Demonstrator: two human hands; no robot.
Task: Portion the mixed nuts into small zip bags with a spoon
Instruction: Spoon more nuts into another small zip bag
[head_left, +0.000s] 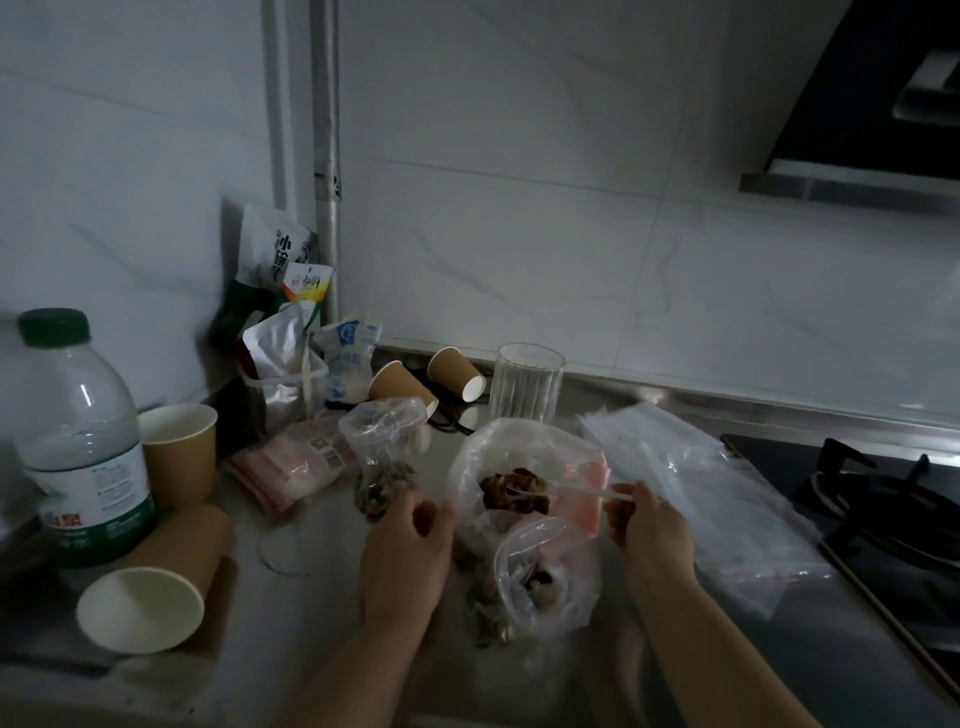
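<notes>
From the head view I see the job partway through: one small bag (382, 457) stands on the counter (311, 613) behind my left hand with nuts already in its bottom, and a second small bag (545, 577) lies open nearest me with a few nuts inside, so I judge at least one portion done and this one in progress. The stack of empty bags (727, 493) to the right says plenty remain. My right hand (649, 530) pinches the handle of a clear plastic spoon (576, 491), its bowl sunk in the dark heap of nuts (514, 491) inside the big bag (498, 452). My left hand (410, 551) has its fingers curled at that bag's left rim, seemingly pinching the plastic to hold it open, though the dim light leaves me unsure. The nuts sit between my two hands, just beyond the open small bag, so the next scoop should only need a short lift toward me.
</notes>
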